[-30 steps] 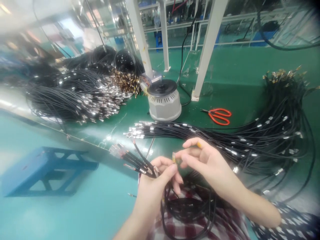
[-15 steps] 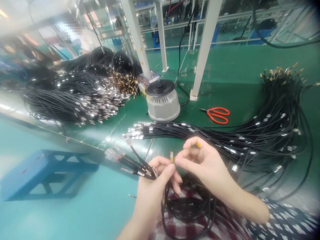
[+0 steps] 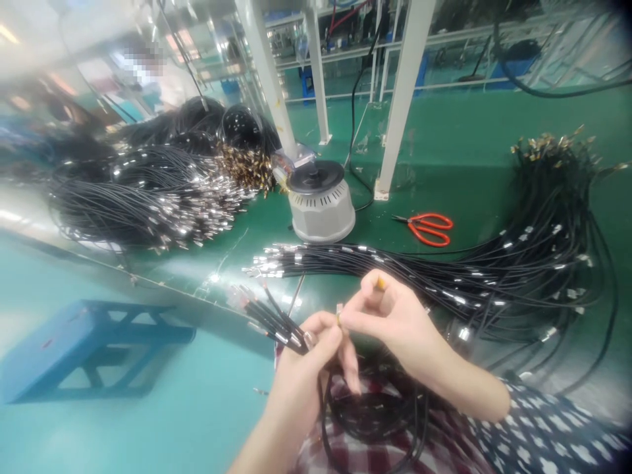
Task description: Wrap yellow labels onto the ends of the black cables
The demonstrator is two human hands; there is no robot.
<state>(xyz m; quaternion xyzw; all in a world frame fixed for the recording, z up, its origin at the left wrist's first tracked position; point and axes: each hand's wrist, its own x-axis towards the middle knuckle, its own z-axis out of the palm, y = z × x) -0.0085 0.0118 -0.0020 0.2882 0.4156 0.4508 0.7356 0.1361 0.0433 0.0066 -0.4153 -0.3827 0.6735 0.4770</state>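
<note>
My left hand (image 3: 309, 365) is closed round a bunch of black cables (image 3: 276, 319), whose bare and metal-tipped ends fan out to the upper left. Between its thumb and forefinger a small brass-coloured connector (image 3: 339, 315) stands upright. With thumb and forefinger pinched, my right hand (image 3: 388, 309) touches this same connector from the right. A yellow band is on one of its fingers. Below both hands, the coiled lengths of black cable (image 3: 370, 421) hang over my lap, against a red and white checked cloth.
Black cables with metal ends (image 3: 444, 283) lie across the green table (image 3: 474, 141). Red-handled scissors (image 3: 429, 228) and a grey round device (image 3: 320, 204) are behind them. Large cable piles (image 3: 128, 191) sit at left. A blue stool (image 3: 93, 349) stands on the floor. Another person is blurred far left.
The bunch of cable ends in my left hand has drawn in and shifted slightly right. My right hand has come a little left, its fingers closer over the small connector.
</note>
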